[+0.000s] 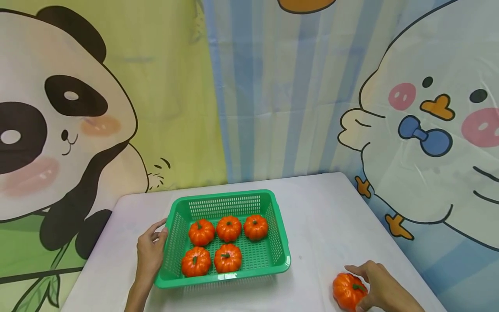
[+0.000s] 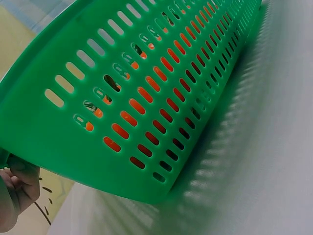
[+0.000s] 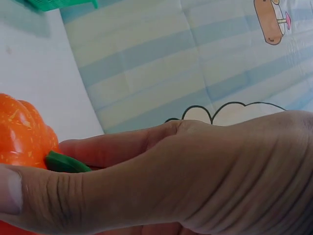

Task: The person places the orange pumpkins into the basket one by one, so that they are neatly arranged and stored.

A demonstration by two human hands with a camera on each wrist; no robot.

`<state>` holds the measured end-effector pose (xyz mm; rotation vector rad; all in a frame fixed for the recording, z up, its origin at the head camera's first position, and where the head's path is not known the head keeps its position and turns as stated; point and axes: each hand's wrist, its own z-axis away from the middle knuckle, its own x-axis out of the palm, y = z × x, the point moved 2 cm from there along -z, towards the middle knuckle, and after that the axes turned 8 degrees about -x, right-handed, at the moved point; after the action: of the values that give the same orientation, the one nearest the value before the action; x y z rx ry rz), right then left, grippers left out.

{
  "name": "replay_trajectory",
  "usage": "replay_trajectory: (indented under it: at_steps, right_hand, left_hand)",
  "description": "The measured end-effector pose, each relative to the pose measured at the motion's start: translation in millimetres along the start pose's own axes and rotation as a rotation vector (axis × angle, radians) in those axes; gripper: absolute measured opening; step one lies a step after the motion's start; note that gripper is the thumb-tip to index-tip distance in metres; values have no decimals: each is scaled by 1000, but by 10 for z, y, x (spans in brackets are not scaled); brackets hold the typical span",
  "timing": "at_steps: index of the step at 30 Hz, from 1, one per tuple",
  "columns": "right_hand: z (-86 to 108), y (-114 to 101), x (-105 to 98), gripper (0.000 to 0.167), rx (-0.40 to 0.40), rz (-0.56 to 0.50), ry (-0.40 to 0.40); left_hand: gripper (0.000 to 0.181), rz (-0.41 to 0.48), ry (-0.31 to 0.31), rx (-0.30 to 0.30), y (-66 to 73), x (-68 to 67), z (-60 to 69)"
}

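A green plastic basket [image 1: 257, 271] with slotted walls stands on the table, holding several small orange pumpkins [image 1: 228, 229]. My left hand [image 1: 150, 253] grips the basket's left rim; in the left wrist view its curled fingers [image 2: 27, 183] show at the edge of the green wall. At the front right, one more orange pumpkin [image 1: 348, 291] with a green stem is on the table. My right hand [image 1: 383, 286] has its thumb and fingers around that pumpkin's right side. The right wrist view shows the thumb [image 3: 63, 200] across the pumpkin [image 3: 22, 132]; the other fingertips are partly hidden.
A white-covered table [image 1: 315, 216] lies under everything, with bare cloth between the basket and the right-hand pumpkin. Behind it hangs a curtain [image 1: 269, 95] printed with a panda and a white bird.
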<state>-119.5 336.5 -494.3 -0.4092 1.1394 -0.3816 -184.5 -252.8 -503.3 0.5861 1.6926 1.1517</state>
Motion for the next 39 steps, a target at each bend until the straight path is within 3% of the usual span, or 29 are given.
replay_trajectory:
  at_steps: [24, 39]
  right_hand:
    - [-74, 23, 93, 83, -4, -58, 3]
    - [-86, -231, -43, 88, -92, -73, 7]
  left_hand:
    - [37, 6, -5, -20, -8, 6, -13]
    - [38, 22, -25, -19, -12, 7, -10]
